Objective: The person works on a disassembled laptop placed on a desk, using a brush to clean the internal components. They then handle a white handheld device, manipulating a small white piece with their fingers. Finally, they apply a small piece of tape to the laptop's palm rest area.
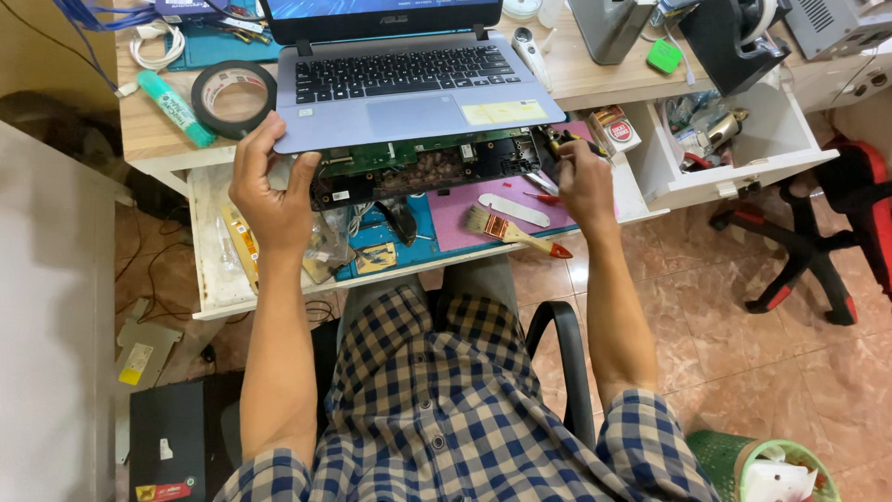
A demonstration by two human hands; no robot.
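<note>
The laptop (409, 88) is being held half open at the front edge of the table (149, 130), its keyboard deck lifted off the base so that the green circuit board (418, 158) is exposed underneath. The left hand (271, 191) is being kept on the deck's left front corner, fingers closed on its edge. The right hand (585, 181) is being held at the right end of the board, fingers pinched shut on a small dark tool (569, 141); what kind of tool cannot be told.

Likely risks: the deck is being propped by one corner only, so it could slip and drop onto the tool or strain whatever cable links it to the board. The tool tip could slide across the board if the deck shifts.

Below, a pull-out shelf (209, 270) is being used for a pink mat (483, 200), a brush (511, 232) and a blue mat (390, 246). A roll of black tape (232, 98) is lying left of the laptop. An open white drawer (743, 158) is hanging out to the right. The floor (725, 307) is tiled reddish-brown, with an office chair (818, 223) and a green bin (734, 460) standing nearby.
</note>
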